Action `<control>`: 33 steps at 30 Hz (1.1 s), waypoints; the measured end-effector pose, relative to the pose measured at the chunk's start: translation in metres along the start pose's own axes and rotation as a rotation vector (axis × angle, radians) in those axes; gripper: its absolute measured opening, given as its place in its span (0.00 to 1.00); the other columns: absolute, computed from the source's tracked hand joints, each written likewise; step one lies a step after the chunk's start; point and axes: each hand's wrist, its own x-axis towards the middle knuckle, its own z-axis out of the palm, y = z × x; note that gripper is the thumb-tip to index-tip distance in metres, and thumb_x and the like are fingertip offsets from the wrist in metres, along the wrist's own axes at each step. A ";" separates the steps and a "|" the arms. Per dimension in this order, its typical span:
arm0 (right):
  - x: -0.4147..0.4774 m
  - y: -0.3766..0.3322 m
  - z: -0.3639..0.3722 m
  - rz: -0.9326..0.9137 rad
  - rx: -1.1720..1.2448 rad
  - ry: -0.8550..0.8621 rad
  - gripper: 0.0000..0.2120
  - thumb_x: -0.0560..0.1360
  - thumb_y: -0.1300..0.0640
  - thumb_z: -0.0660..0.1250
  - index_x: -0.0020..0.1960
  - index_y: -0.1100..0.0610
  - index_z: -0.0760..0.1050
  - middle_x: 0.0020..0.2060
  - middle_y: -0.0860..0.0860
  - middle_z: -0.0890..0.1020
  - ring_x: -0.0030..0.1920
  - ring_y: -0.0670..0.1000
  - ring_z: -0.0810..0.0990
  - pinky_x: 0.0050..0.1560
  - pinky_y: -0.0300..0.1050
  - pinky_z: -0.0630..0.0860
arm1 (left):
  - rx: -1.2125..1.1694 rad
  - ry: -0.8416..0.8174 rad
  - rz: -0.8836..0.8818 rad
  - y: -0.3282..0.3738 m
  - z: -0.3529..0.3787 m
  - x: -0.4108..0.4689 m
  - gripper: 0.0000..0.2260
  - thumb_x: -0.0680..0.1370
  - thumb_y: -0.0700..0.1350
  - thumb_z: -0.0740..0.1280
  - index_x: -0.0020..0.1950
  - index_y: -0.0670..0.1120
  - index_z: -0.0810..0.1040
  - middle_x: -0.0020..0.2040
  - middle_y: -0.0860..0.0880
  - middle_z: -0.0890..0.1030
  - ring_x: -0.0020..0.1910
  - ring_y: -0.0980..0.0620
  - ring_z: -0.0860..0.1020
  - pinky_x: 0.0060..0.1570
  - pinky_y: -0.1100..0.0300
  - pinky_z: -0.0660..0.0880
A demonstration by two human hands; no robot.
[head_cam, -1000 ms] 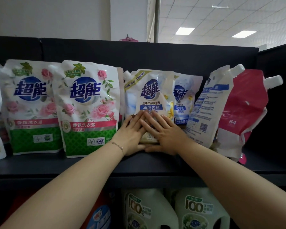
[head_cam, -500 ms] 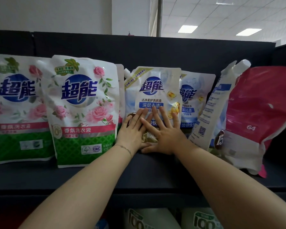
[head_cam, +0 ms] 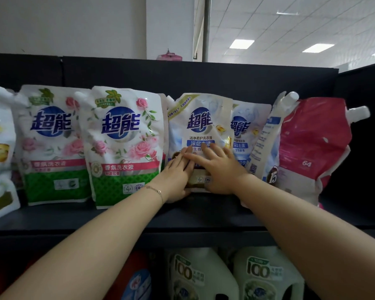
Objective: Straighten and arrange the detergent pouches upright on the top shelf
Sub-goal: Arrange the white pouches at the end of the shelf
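Pouch (head_cam: 200, 122), one, left hand (head_cam: 178, 173), right hand (head_cam: 222, 167) pressing

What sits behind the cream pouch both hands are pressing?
A white spout peeks past the top left corner of the cream pouch; a blue-white pouch tucks behind its right edge. Anything directly behind is covered.

The black top shelf (head_cam: 126, 219) bears upright rose-printed white-and-green plastic pouches (head_cam: 121, 148), a cream-and-blue plastic pouch (head_cam: 200, 118) and a tilted red spouted pouch (head_cam: 312, 144).
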 end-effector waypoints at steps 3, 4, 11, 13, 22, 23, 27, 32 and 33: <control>0.002 -0.017 -0.014 0.023 0.030 0.267 0.27 0.72 0.51 0.64 0.70 0.53 0.66 0.62 0.54 0.75 0.63 0.58 0.72 0.63 0.53 0.65 | -0.116 0.136 0.058 -0.004 -0.018 -0.025 0.35 0.77 0.45 0.65 0.78 0.40 0.49 0.78 0.44 0.48 0.77 0.48 0.46 0.75 0.54 0.52; 0.005 -0.026 -0.018 0.031 0.052 0.361 0.20 0.72 0.53 0.64 0.62 0.57 0.73 0.55 0.55 0.79 0.56 0.58 0.76 0.57 0.53 0.69 | -0.132 0.192 0.078 -0.006 -0.024 -0.034 0.32 0.76 0.43 0.65 0.77 0.40 0.56 0.77 0.43 0.56 0.76 0.46 0.54 0.73 0.55 0.57; 0.036 -0.114 -0.035 -0.097 0.242 0.581 0.05 0.66 0.58 0.61 0.36 0.59 0.74 0.31 0.54 0.77 0.31 0.58 0.76 0.32 0.46 0.69 | -0.066 0.299 -0.077 -0.045 -0.052 -0.099 0.16 0.73 0.43 0.66 0.60 0.40 0.75 0.57 0.44 0.74 0.55 0.44 0.72 0.53 0.53 0.72; 0.045 -0.138 -0.039 -0.143 0.283 0.560 0.03 0.67 0.60 0.63 0.37 0.60 0.74 0.33 0.55 0.78 0.33 0.58 0.77 0.33 0.45 0.66 | -0.032 0.309 -0.101 -0.060 -0.058 -0.122 0.13 0.74 0.43 0.66 0.58 0.40 0.76 0.54 0.44 0.75 0.52 0.45 0.73 0.48 0.56 0.71; 0.075 -0.239 -0.053 -0.315 0.401 0.496 0.08 0.75 0.54 0.62 0.48 0.58 0.75 0.43 0.53 0.80 0.43 0.56 0.79 0.37 0.43 0.68 | 0.275 0.285 -0.306 -0.133 -0.081 -0.225 0.10 0.70 0.45 0.66 0.48 0.43 0.79 0.45 0.46 0.79 0.43 0.45 0.78 0.40 0.53 0.74; 0.078 -0.251 -0.055 -0.319 0.413 0.473 0.08 0.76 0.53 0.61 0.48 0.57 0.74 0.44 0.52 0.80 0.44 0.55 0.78 0.37 0.44 0.69 | 0.302 0.299 -0.367 -0.141 -0.083 -0.237 0.09 0.70 0.45 0.65 0.47 0.43 0.78 0.44 0.46 0.79 0.42 0.44 0.78 0.39 0.53 0.73; 0.089 -0.290 -0.058 -0.280 0.516 0.342 0.13 0.77 0.49 0.60 0.57 0.56 0.71 0.51 0.52 0.77 0.49 0.56 0.78 0.40 0.46 0.72 | 0.330 0.372 -0.598 -0.174 -0.089 -0.277 0.13 0.72 0.47 0.63 0.53 0.42 0.74 0.48 0.44 0.76 0.43 0.43 0.77 0.39 0.53 0.69; 0.109 -0.336 -0.056 -0.191 0.757 0.119 0.21 0.77 0.43 0.61 0.62 0.56 0.67 0.58 0.52 0.75 0.54 0.55 0.76 0.47 0.49 0.74 | 0.201 0.497 -0.872 -0.205 -0.093 -0.319 0.20 0.75 0.51 0.67 0.61 0.41 0.67 0.57 0.43 0.70 0.51 0.41 0.74 0.39 0.52 0.70; 0.115 -0.345 -0.055 -0.172 0.840 0.074 0.23 0.76 0.42 0.63 0.63 0.57 0.67 0.58 0.53 0.74 0.54 0.54 0.76 0.49 0.49 0.74 | 0.174 0.502 -0.912 -0.212 -0.091 -0.327 0.22 0.76 0.53 0.67 0.61 0.41 0.66 0.58 0.42 0.69 0.51 0.41 0.74 0.39 0.52 0.70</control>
